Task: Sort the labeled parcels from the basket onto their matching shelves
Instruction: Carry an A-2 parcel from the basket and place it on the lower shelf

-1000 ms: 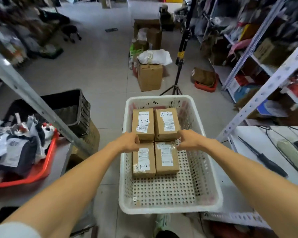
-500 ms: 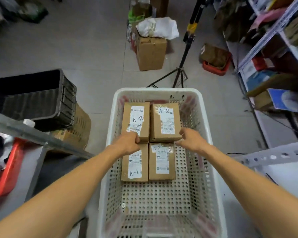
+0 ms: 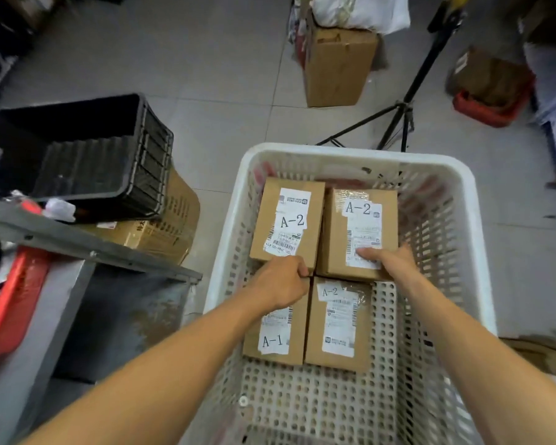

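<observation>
White perforated plastic forms the basket (image 3: 360, 153) in the middle of the view, and four cardboard parcels lie flat in it, two by two and touching. The far-left parcel (image 3: 267, 220) and the far-right parcel (image 3: 334, 239) both read A-2; the near-left parcel (image 3: 275, 340) reads A-1 and the near-right parcel (image 3: 337, 326) A-2. The left hand (image 3: 281, 282) curls its fingers round the near edge of the far-left parcel. The right hand (image 3: 394, 261) pinches the near edge of the far-right parcel, thumb (image 3: 368, 252) flat on its label, the other fingers hidden beneath. To the left a black crate (image 3: 77, 155) sits on a brown carton (image 3: 174, 226), beyond a grey shelf rail (image 3: 77, 244) and a red tray (image 3: 10, 300). A tripod (image 3: 402, 114) stands on the floor just beyond the basket.
</observation>
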